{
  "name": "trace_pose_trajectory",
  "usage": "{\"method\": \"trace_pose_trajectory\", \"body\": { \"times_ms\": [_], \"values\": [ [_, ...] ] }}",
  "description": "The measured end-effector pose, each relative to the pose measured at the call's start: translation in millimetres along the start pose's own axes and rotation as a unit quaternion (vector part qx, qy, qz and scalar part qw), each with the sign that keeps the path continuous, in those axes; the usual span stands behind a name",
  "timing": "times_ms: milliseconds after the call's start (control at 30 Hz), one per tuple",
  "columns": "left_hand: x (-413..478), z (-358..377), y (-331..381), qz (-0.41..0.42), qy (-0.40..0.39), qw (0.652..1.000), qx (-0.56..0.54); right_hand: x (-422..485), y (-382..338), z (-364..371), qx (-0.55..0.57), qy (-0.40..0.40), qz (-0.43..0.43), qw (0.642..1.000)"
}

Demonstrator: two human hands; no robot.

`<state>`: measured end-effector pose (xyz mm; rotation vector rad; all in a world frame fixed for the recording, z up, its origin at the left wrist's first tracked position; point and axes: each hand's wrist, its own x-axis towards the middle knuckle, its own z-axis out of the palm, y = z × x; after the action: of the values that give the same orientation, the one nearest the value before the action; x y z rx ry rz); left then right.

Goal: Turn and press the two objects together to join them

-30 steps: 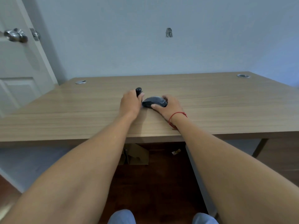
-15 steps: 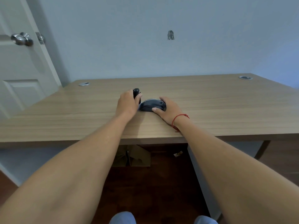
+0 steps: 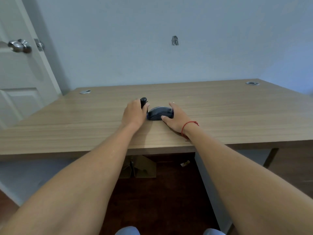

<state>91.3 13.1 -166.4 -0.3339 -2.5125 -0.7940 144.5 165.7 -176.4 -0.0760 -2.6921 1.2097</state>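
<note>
Walls of pale blue-grey close the room, the far one bare but for a small rough patch (image 3: 175, 40) high above the bench. At the left a white panelled door (image 3: 20, 78) stands with a round metal knob (image 3: 20, 46). Dark wooden floor (image 3: 162, 197) shows below, with a piece of folded cardboard (image 3: 142, 167) and a scrap of paper (image 3: 185, 163) lying under the bench.

Filling the middle is the bench (image 3: 237, 116) — a long top of light wood grain, its front edge running across the view, with a grey cable grommet (image 3: 85, 91) at the back left corner and another (image 3: 252, 83) at the back right.

Two bare forearms reach out over that front edge. The left hand (image 3: 134, 112) is curled around a small black object (image 3: 143, 100), whose rounded end sticks up above the fingers; what it is I cannot tell. The right hand (image 3: 177, 118), a red string (image 3: 188, 126) around its wrist, is cupped round a dark grey computer mouse (image 3: 160, 113), thumb at the near side and fingers at the far side. The mouse sits on the bench top near the middle, a little back from the front edge, directly between the two hands, the left one just beside it.
</note>
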Motion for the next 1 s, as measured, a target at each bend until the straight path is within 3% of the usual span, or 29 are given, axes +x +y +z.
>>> {"method": "trace_pose_trajectory", "body": {
  "times_ms": [233, 333, 467, 700, 833, 1000],
  "values": [
    [-2.0, -9.4, 2.4, 0.062, -0.019, 0.997, -0.049, 0.5, -3.1, 3.2, 0.083, 0.093, 0.045, 0.991],
    [1.0, -8.8, 5.9, 0.045, 0.015, 0.993, -0.111, -0.8, -2.1, 4.3, 0.037, 0.116, 0.05, 0.991],
    [-0.2, 0.4, 14.4, 0.031, 0.04, 0.985, -0.164, 1.0, -0.6, 2.8, 0.02, 0.099, 0.044, 0.994],
    [-0.7, 8.2, 7.3, 0.006, 0.023, 0.996, -0.086, 3.8, 3.4, 0.2, 0.03, 0.071, 0.028, 0.997],
    [-1.2, 5.2, 21.7, 0.003, 0.065, 0.979, -0.193, 4.7, 4.6, 1.0, 0.048, 0.055, 0.035, 0.997],
    [0.7, 6.7, 9.9, 0.023, 0.008, 0.997, -0.068, 5.5, 5.6, 1.8, 0.053, 0.059, 0.03, 0.996]
  ]
}}
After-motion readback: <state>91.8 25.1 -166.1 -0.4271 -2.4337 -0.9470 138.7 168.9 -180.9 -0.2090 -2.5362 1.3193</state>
